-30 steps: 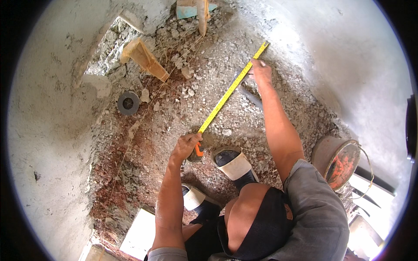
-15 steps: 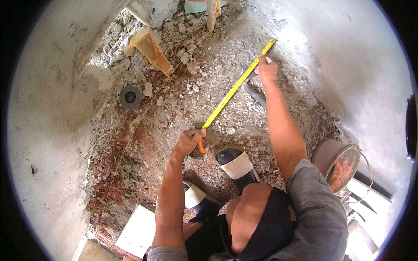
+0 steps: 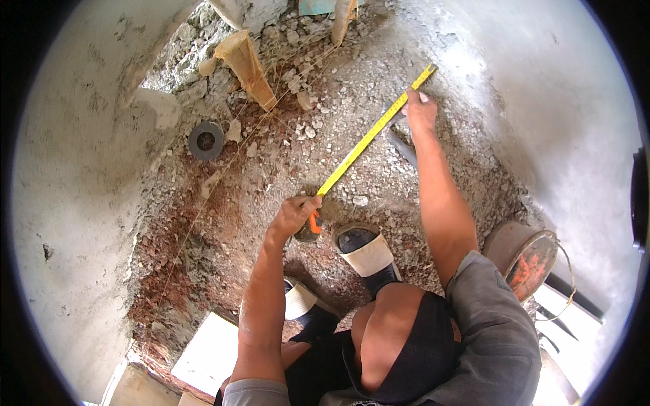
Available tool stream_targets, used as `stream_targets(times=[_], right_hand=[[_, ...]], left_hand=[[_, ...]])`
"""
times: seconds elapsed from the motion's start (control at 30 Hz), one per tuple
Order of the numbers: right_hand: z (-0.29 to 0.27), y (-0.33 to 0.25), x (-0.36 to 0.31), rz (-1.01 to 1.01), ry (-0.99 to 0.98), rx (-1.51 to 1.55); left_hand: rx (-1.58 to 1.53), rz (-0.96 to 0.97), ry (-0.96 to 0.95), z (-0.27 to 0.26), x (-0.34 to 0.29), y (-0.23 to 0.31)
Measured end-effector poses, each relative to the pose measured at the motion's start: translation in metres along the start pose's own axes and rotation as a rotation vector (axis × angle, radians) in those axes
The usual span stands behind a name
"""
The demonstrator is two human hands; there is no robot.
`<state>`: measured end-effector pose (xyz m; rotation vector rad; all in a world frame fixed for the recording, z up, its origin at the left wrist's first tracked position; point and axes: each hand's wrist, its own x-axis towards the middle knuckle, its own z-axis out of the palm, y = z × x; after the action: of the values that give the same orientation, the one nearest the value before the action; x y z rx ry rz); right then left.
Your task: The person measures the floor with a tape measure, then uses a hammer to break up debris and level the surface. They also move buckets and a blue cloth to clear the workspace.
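Note:
A yellow tape measure (image 3: 365, 141) is drawn out on a slant between my two hands, above the rubble ground. My left hand (image 3: 296, 214) is closed at the near end of the blade, where the dark case with an orange part (image 3: 314, 222) hangs just below the fingers. Farther off to the right, my right hand (image 3: 420, 111) pinches the blade a little short of its free tip. Beneath the right hand and forearm lies a dark grey tool (image 3: 401, 143), partly covered, whose kind I cannot make out.
A grey ring-shaped roll (image 3: 206, 141) lies at left near a thin string. Wooden stakes (image 3: 249, 68) stand at the far side. A dirty bucket (image 3: 528, 260) with a wire handle tilts at right. Pale walls (image 3: 74, 169) rise on both sides. My sandalled feet (image 3: 365, 250) are close by.
The view has shifted slightly. Both hands keep hold of the tape measure, which stays stretched at nearly the same slant.

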<state>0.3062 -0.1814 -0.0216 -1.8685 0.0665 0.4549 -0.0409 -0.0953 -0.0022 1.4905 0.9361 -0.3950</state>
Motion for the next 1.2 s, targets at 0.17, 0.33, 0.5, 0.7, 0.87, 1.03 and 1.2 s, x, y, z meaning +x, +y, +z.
stream_targets(times=[0.17,0.33,0.5,0.7,0.87,1.03,1.2], right_hand=[[0.0,0.003,-0.002,-0.014,0.01,-0.047],[-0.001,0.007,-0.002,-0.011,0.012,-0.087],[0.0,0.009,-0.002,-0.022,0.031,-0.097],[-0.001,0.012,-0.003,-0.013,0.005,-0.128],[-0.002,0.013,-0.003,-0.03,0.009,-0.156],[0.0,0.01,-0.007,-0.059,-0.001,-0.143],[-0.008,0.001,0.007,-0.078,0.098,-0.044]], left_hand=[[-0.029,0.009,-0.008,0.0,0.002,-0.001],[-0.025,-0.026,-0.012,0.001,0.001,0.0],[-0.014,-0.033,-0.002,0.0,0.0,0.002],[-0.001,-0.048,-0.003,0.001,0.001,0.001],[-0.022,-0.032,0.006,0.002,0.002,0.0],[-0.03,-0.045,0.006,0.002,0.002,0.002],[0.007,-0.041,0.009,0.002,0.0,0.004]])
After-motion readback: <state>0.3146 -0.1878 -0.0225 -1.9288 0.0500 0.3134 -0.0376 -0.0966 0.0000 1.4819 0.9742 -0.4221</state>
